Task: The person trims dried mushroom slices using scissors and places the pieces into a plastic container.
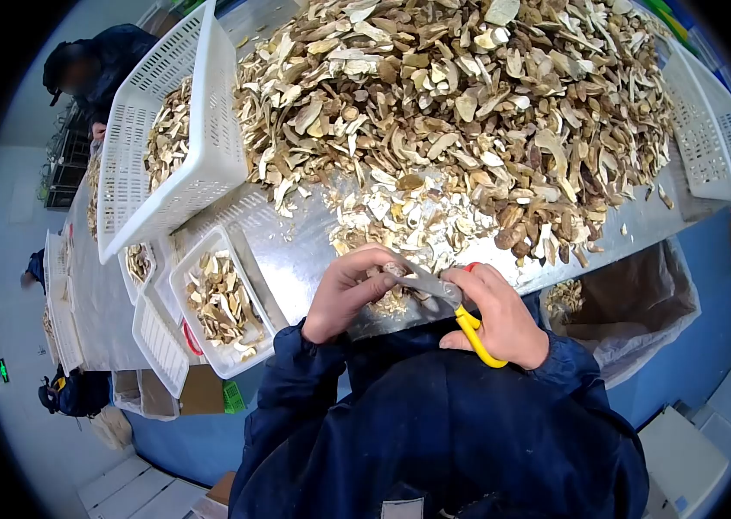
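Observation:
My right hand (508,320) is wrapped around a pair of scissors (471,333) with yellow and red handles. Their blades point left, towards my left hand (348,296). Between the thumb and fingers of that hand is a small dried mushroom piece (394,269), close to the blade tips. Whether the blades touch it I cannot tell. Just beyond both hands, pale small mushroom bits (409,216) lie on the metal table (275,259). Behind them rises a large heap of dried mushroom slices (461,104).
At left stand a tall white basket (218,147) and a white tray (179,281) of slices. Another white basket (720,130) is at far right. Below the table edge on the right sits a plastic-lined box (642,320). A person (106,65) works at upper left.

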